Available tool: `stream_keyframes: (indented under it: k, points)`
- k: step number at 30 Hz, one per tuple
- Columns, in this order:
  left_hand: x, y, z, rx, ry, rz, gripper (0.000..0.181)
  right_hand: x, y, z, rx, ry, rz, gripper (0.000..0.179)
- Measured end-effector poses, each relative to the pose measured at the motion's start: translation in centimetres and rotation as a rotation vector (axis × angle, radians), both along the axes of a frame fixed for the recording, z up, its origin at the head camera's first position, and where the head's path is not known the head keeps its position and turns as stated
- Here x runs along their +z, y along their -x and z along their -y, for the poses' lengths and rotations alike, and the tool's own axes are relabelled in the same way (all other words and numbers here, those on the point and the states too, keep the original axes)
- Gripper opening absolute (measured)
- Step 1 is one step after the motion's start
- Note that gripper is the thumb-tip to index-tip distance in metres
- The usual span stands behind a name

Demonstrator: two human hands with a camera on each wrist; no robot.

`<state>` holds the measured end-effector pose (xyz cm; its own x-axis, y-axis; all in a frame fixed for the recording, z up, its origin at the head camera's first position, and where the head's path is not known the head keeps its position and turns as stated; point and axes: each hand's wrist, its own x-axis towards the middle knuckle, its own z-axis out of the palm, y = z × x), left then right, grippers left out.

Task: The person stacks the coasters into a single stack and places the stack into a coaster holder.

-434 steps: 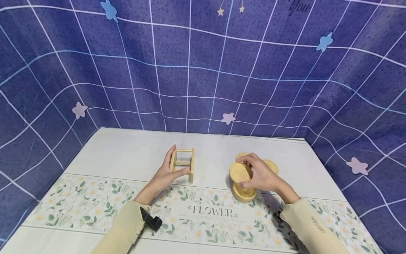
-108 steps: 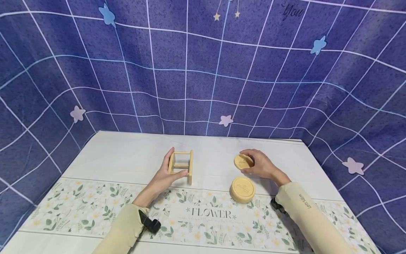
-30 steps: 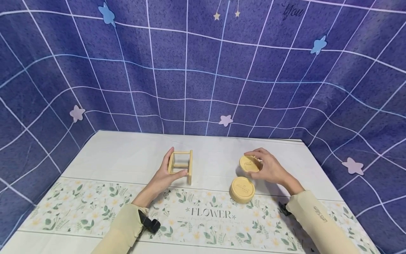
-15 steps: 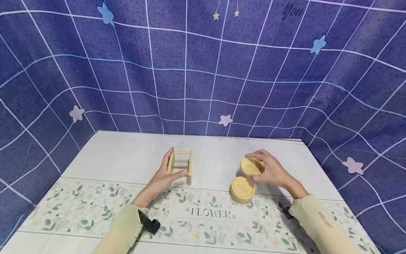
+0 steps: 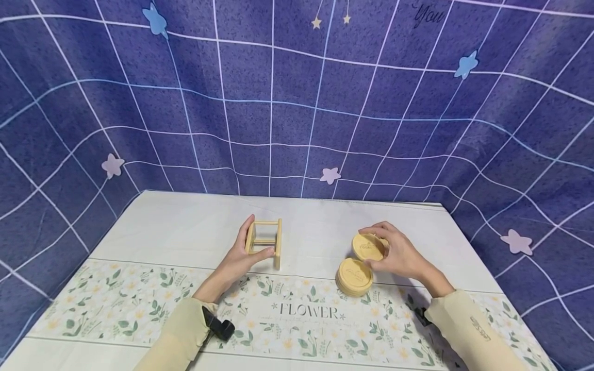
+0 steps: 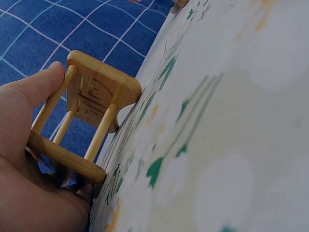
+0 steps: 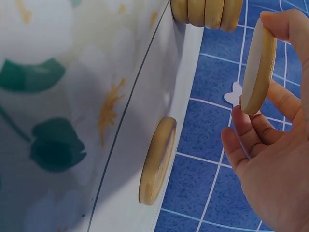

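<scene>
My left hand (image 5: 238, 260) grips a small light-wood coaster rack (image 5: 264, 241), thumb on one side and fingers on the other. Two end pieces joined by thin rods make up this rack; the left wrist view shows characters carved on one end piece (image 6: 99, 92). My right hand (image 5: 401, 252) pinches a round wooden coaster (image 5: 367, 247) by its edge. It is held off the table, just behind a stack of several like coasters (image 5: 355, 275). Another single coaster (image 7: 158, 162) lies on the table in the right wrist view; the right hand hides it from the head view.
A white cloth with a floral band and the word FLOWER (image 5: 308, 309) covers the table. Blue curtain (image 5: 297, 118) with white grid lines and stars surrounds the back and sides. Dark straps with small devices (image 5: 220, 324) sit at the wrists.
The right hand took the back coaster, lifted it and brought it toward me, close behind the stack. Earlier it held a coaster over that stack. The left hand and rack stay put.
</scene>
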<state>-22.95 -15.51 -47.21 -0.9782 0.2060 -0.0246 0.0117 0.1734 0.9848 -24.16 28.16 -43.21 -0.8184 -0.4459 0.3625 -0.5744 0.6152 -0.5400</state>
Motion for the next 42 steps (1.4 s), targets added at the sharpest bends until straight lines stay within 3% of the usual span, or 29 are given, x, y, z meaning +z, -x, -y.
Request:
stream_keyframes:
  k: [25, 32, 42]
  points:
    - [-0.1, 0.1, 0.0, -0.005, -0.012, -0.015, 0.114, -1.2, -1.5, 0.3, 0.051, 0.016, 0.011, 0.070]
    - [-0.3, 0.1, 0.0, 0.003, -0.004, -0.011, 0.114, -1.4, -2.0, 0.6, 0.024, -0.012, 0.029, 0.068]
    - [-0.2, 0.0, 0.1, 0.004, 0.006, -0.014, 0.114, -1.6, -2.5, 0.7, 0.065, -0.003, 0.021, 0.069]
